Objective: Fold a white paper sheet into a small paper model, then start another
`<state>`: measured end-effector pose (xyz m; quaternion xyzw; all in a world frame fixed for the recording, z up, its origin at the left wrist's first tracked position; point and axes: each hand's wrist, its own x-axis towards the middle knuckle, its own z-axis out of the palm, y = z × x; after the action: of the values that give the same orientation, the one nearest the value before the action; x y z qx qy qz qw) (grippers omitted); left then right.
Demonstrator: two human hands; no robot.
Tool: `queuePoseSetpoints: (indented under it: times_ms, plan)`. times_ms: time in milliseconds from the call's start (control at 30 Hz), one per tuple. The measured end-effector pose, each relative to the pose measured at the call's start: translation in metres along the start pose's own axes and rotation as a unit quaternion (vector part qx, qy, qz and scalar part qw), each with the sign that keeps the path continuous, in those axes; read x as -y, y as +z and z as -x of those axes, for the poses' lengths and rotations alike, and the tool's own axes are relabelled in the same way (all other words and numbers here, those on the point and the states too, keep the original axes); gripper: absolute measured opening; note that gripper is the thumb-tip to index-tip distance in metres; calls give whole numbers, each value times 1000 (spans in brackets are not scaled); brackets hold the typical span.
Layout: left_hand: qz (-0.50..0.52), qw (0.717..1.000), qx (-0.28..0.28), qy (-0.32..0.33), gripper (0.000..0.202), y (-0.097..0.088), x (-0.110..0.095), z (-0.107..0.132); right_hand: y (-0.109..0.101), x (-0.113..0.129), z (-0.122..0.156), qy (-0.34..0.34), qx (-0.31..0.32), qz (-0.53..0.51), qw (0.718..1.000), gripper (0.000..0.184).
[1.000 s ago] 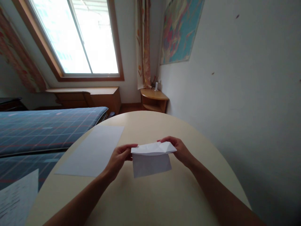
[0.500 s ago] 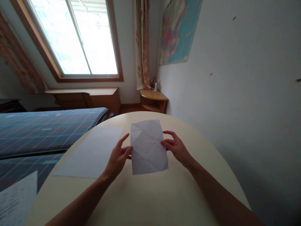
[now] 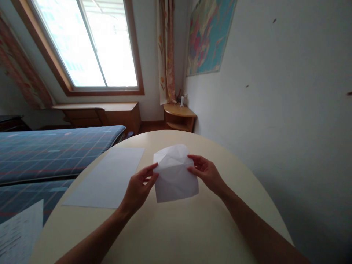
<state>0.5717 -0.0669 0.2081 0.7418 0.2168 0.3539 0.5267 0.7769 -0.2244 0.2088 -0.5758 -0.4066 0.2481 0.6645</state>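
While you held the creased sheet (image 3: 176,179) up in front of you, your 2 hands had it by opposite edges: left hand (image 3: 139,187) at its 9 o'clock, right hand (image 3: 207,174) at its 3, set slightly higher. Sheet's place: over the round table (image 3: 181,231), about mid-reach, 12 o'clock being straight ahead of you.

Left grip: nearly closed, thumb and forefinger tips a little apart along the edge, paper caught there, other fingers bent and partly hidden. Right grip: much alike, thumb and forefinger slightly parted at the paper's edge. Pressure: could not tell. Probable reason for the side holds: 2 points of support for limp paper, its face left open to your view. Upper part bulged at 12 and caught more light; lower part sloped toward 6. Whether its bottom edge touched the tabletop, could not tell.

At 10 o'clock from your left wrist, a flat sheet (image 3: 101,183) lay close to the rim, your forearm passing over its near corner. Likely set to the side so it did not lie under your working fingers. At 8, a printed sheet (image 3: 23,236), marks too blurred to read, its support unclear. At 10, beyond the rim, a checked mattress (image 3: 60,150). At 11, a bright window (image 3: 90,40), perhaps why the table suited handwork. At 12, a corner stand (image 3: 180,111).
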Motion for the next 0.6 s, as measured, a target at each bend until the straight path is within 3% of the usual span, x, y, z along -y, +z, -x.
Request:
queuePoseSetpoints:
  times_ms: [367, 600]
  plan:
    - [-67, 997, -33, 20, 24, 0, 0, 2, 0, 5, 2, -23, -18, 145, 989, 35]
    - [-108, 982, -58, 144, 15, -1, -9, 3, -3, 9, 4, -101, -8, 221, 970, 21]
